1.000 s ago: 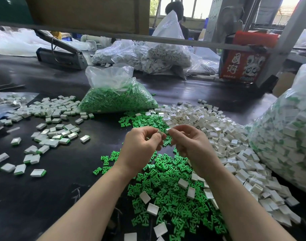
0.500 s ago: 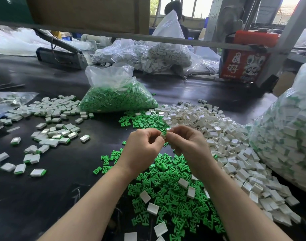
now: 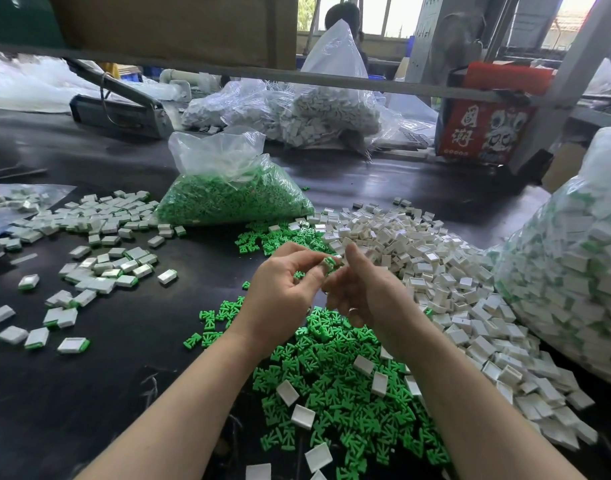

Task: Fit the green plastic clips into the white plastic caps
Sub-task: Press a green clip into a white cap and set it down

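Since half a second ago both hands have parted slightly: left hand [image 3: 280, 292] now pinches a green-and-white piece [image 3: 328, 263] at its fingertips, clip probably seated in cap, too small to confirm. Right hand [image 3: 363, 292] sits just beside it, fingers loosely curled, apparently holding nothing. Loose green clips [image 3: 335, 386] pile below the wrists; white caps [image 3: 435, 271] heap to the right on the dark table [image 3: 89, 393].

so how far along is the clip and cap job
Done: finished caps with green edges lie scattered on the left of the table, and a big bag of them stands on the right. In hand: the left hand pinches one cap with a green clip, with the right hand beside it. Left: large heaps of loose green clips and white caps, plus a full bag of clips. Much remains.
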The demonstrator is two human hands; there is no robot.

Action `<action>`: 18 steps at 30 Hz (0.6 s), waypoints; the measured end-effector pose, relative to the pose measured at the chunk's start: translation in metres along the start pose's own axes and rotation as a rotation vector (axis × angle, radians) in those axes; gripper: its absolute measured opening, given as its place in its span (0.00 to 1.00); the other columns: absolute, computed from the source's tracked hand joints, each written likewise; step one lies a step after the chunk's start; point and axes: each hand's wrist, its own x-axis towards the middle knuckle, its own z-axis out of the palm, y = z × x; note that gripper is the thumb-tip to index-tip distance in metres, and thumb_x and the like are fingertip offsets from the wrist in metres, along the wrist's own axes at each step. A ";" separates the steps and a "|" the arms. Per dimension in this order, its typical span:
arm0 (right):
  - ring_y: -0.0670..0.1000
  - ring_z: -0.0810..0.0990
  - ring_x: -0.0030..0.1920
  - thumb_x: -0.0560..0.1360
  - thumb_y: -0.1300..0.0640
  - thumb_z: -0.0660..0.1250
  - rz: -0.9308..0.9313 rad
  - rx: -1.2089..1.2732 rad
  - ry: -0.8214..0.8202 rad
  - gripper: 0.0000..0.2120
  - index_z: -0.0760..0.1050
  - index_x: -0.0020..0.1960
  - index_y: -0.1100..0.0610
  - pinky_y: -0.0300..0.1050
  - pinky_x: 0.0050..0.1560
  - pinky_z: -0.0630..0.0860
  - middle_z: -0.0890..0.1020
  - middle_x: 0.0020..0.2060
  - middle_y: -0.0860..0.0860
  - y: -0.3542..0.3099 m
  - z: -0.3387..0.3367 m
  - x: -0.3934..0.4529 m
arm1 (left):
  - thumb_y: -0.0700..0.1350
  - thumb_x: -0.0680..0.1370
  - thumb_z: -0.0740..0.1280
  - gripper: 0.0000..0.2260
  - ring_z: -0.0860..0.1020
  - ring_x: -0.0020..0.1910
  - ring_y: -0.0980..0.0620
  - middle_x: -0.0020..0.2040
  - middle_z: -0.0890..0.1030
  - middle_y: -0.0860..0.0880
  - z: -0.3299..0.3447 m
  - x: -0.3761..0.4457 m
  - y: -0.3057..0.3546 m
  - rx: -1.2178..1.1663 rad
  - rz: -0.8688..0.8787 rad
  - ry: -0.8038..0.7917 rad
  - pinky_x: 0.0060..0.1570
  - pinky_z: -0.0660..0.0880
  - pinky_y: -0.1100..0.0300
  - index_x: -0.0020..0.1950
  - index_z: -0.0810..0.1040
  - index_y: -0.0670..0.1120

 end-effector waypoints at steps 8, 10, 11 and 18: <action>0.48 0.72 0.34 0.76 0.40 0.60 0.042 0.243 -0.196 0.33 0.73 0.58 0.71 0.41 0.33 0.62 0.77 0.43 0.62 0.003 0.007 0.002 | 0.45 0.75 0.64 0.10 0.71 0.31 0.47 0.30 0.74 0.48 0.009 -0.005 0.009 -0.311 -0.098 -0.006 0.33 0.70 0.51 0.51 0.83 0.44; 0.48 0.71 0.34 0.76 0.41 0.61 0.028 0.264 -0.204 0.32 0.72 0.60 0.71 0.42 0.34 0.60 0.76 0.47 0.63 0.003 0.007 0.001 | 0.46 0.74 0.64 0.12 0.69 0.31 0.47 0.26 0.73 0.50 0.012 -0.005 0.008 -0.337 -0.133 0.020 0.34 0.69 0.50 0.51 0.82 0.43; 0.47 0.72 0.34 0.76 0.41 0.61 0.022 0.277 -0.214 0.29 0.74 0.59 0.68 0.42 0.34 0.61 0.77 0.45 0.62 0.003 0.007 0.001 | 0.46 0.73 0.64 0.12 0.69 0.31 0.47 0.26 0.73 0.53 0.012 -0.006 0.008 -0.348 -0.145 0.030 0.35 0.69 0.50 0.51 0.82 0.42; 0.48 0.73 0.34 0.73 0.41 0.66 -0.018 0.266 -0.248 0.17 0.82 0.48 0.55 0.41 0.33 0.62 0.80 0.36 0.53 0.005 0.006 0.002 | 0.44 0.73 0.63 0.10 0.69 0.28 0.49 0.24 0.73 0.55 0.014 -0.006 0.011 -0.406 -0.154 0.048 0.32 0.69 0.53 0.45 0.83 0.42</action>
